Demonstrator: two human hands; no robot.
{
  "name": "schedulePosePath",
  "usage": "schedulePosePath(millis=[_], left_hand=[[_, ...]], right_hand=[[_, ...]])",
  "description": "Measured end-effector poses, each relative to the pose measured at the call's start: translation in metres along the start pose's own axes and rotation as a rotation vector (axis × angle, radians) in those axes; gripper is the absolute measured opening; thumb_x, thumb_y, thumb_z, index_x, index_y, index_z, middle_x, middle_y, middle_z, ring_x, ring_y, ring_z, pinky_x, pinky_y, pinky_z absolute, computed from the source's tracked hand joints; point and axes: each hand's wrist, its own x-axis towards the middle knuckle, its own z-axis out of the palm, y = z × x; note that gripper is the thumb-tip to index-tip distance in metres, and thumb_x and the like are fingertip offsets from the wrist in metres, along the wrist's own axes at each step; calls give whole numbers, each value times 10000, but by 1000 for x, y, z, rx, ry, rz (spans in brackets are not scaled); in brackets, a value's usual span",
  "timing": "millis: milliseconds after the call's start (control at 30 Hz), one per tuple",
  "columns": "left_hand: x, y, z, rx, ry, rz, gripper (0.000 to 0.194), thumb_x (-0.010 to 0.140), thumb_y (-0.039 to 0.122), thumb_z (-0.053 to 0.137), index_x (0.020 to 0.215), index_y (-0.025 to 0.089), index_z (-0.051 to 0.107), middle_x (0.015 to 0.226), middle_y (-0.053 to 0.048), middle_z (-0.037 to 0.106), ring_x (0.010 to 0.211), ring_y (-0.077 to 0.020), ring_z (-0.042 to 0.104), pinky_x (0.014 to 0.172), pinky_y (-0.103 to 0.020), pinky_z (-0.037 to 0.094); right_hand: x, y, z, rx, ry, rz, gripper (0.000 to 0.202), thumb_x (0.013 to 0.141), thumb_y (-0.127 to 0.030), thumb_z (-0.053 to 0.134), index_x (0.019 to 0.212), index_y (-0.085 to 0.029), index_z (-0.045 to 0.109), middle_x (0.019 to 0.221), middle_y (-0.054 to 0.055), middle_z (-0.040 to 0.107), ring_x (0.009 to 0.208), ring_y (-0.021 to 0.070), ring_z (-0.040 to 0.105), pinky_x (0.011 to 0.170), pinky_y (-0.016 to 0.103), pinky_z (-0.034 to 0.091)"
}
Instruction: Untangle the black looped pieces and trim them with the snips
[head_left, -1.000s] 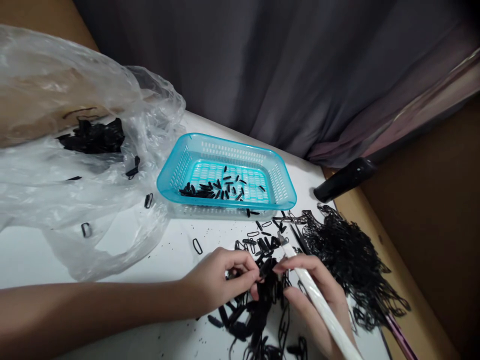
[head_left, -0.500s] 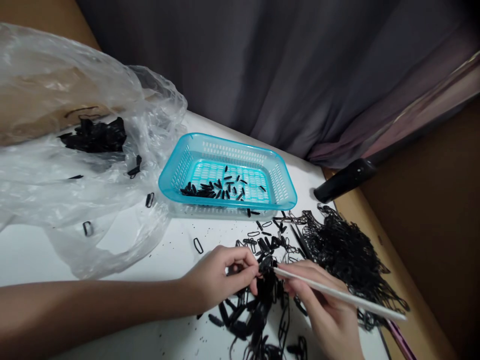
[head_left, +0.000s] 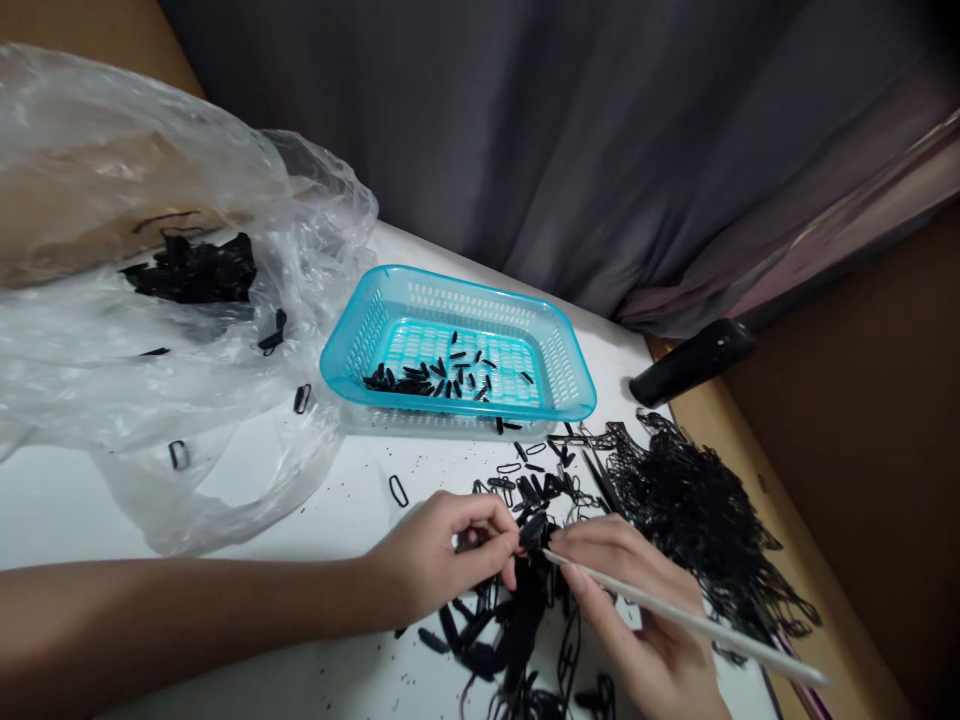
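The left hand's [head_left: 450,560] grip pinches a small black piece [head_left: 533,528], rounded and faintly shiny, over a loose black heap [head_left: 525,620] on the white tabletop [head_left: 345,510]. The right hand's [head_left: 649,610] grip pinches a slim white stick [head_left: 690,622], tip near the piece. Farther sits a blue basket [head_left: 465,407].

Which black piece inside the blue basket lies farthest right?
The lone black piece near the right end of the blue basket; a gap of bare basket floor separates it from the others, gathered toward the middle and left.
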Motion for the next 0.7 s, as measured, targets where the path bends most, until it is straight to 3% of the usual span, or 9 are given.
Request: schedulePosePath(millis=[300, 700], left_hand=[[1, 1, -1, 17, 17, 12, 224, 931, 249, 530, 740, 190, 631, 720, -3, 754, 677, -134, 639, 689, -256, 464], [0, 3, -1, -16, 29, -25, 215, 927, 250, 519, 746, 190, 618, 727, -5, 747, 698, -146, 645, 698, -272, 469]], right_hand=[[-4, 1, -1, -69, -78, 11, 284, 949, -97, 548, 1164, -249, 654, 1218, 34, 726, 1166, 170, 665, 1027, 300, 537], [-2, 5, 6, -87, -128, -57, 285, 996, -145, 517, 1242, -243, 623, 1287, 61, 700, 1170, 176, 674, 1018, 284, 540]])
